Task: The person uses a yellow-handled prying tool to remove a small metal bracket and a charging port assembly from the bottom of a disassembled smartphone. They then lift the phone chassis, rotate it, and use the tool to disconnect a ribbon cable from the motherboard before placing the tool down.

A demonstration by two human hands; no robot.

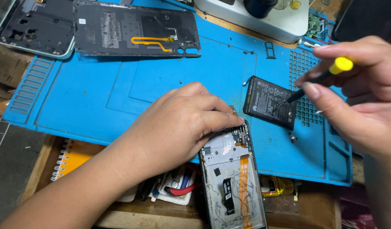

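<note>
Broadly, from largest thing to smallest:

- blue work mat (pixel 119 97) covers most of the bench, with a grid of small holes on its right part.
- Two dark phone back covers lie at the mat's far edge: one with a pale green rim (pixel 34 25) at the far left, and a black one bearing an orange flex strip (pixel 136 29) beside it.
- The opened phone (pixel 231 178) lies at the mat's near edge, its inside facing up, with an orange ribbon running down it.
- The left hand (pixel 178 123) is closed over the phone's top end, fingers curled on its edge, hiding that corner.
- The right hand (pixel 357 97) is clamped on a screwdriver.
- A black battery (pixel 270 101) rests loose on the mat, between the hands.
- The yellow-capped screwdriver (pixel 318 78) points its tip at the battery's face.
</note>
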